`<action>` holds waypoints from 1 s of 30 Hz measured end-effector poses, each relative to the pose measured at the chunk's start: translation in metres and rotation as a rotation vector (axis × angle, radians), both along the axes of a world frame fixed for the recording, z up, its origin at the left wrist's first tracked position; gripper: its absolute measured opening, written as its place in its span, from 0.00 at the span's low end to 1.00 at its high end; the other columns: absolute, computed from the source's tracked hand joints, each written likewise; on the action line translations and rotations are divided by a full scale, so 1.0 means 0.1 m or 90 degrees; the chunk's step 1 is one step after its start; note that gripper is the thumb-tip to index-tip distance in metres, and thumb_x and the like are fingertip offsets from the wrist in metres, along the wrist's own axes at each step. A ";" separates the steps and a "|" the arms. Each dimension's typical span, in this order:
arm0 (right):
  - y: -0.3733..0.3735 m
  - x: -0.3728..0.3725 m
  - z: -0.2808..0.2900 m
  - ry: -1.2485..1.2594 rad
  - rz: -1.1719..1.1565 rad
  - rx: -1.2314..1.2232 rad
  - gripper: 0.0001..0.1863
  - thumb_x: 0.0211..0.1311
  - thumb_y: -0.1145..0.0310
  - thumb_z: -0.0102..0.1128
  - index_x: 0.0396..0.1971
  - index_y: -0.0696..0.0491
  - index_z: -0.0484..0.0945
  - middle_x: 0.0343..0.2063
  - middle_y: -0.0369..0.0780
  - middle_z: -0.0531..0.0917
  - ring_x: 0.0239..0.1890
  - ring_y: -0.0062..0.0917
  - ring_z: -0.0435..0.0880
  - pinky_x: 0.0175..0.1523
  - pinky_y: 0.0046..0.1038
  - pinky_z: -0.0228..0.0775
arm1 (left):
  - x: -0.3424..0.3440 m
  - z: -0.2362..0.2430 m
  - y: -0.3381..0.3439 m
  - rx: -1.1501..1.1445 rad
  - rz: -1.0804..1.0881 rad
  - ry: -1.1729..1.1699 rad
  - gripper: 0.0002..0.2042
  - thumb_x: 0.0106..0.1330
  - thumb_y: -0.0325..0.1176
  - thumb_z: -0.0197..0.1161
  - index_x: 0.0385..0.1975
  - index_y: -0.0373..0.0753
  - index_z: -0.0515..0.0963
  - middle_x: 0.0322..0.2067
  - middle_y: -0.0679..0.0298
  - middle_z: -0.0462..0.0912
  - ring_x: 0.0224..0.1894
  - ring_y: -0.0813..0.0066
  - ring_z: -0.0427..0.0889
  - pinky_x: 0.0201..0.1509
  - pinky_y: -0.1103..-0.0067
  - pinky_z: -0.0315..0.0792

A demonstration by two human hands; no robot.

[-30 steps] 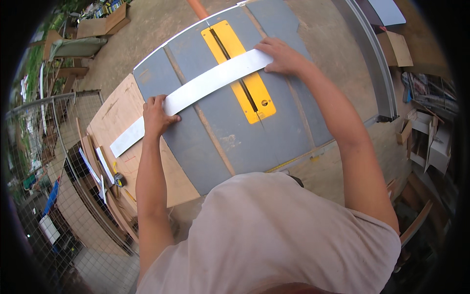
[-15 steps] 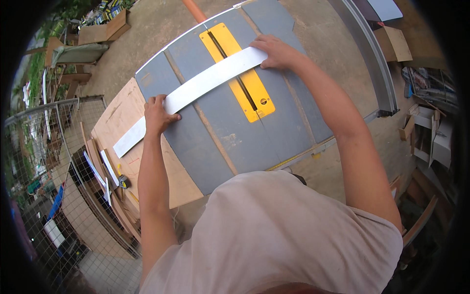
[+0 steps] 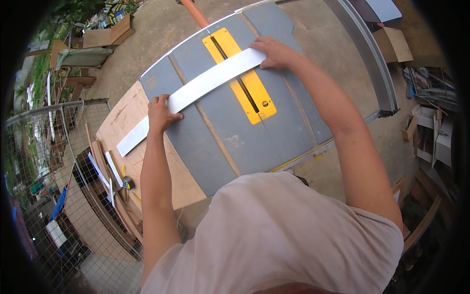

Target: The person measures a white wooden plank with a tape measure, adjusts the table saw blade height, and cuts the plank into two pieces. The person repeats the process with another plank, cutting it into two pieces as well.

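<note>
A long white board (image 3: pixel 209 83) lies slantwise across the grey table saw top (image 3: pixel 215 157), over the slot of its yellow insert plate (image 3: pixel 258 98). My left hand (image 3: pixel 162 113) is closed around the board left of the middle, thumb on the near edge and fingers over the far one. At the board's right end my right hand (image 3: pixel 275 52) grips it, with the thumb on the near side. The board's left end reaches over a plywood panel (image 3: pixel 183 174) beside the saw. No blade shows above the slot.
A black and yellow tape measure (image 3: pixel 128 183) lies by narrow wood strips (image 3: pixel 105 169) at the left. The grey metal rail (image 3: pixel 367 54) runs along the right side. An orange pipe (image 3: pixel 195 13) sticks out behind the saw. Wire mesh fencing (image 3: pixel 44 161) stands far left.
The whole view has shifted slightly, so the saw sits a little further right and lower. Both hands keep their grip, and the board stays in about the same place on the saw.
</note>
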State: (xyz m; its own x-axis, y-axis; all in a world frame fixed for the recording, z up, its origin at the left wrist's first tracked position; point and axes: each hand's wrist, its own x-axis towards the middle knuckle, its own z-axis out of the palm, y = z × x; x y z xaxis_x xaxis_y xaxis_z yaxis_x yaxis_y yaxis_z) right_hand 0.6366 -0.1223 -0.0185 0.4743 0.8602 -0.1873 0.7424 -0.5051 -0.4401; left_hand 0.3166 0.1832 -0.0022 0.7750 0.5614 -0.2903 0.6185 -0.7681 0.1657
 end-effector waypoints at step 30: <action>0.57 0.57 -0.17 -0.015 0.059 0.030 0.41 0.45 0.69 0.78 0.65 0.52 0.75 0.64 0.44 0.74 0.69 0.43 0.69 0.76 0.38 0.62 | 0.40 -0.12 0.61 0.005 -0.011 -0.006 0.43 0.38 0.41 0.88 0.61 0.46 0.77 0.61 0.54 0.76 0.64 0.48 0.71 0.70 0.62 0.71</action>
State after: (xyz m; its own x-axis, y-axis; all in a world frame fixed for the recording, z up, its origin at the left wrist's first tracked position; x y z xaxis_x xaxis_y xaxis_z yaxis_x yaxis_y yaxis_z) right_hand 0.6939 -0.0656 -0.0351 0.3954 0.9085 -0.1353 0.7956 -0.4124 -0.4438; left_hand 0.3570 0.2437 -0.0144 0.7873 0.5502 -0.2784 0.6036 -0.7800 0.1654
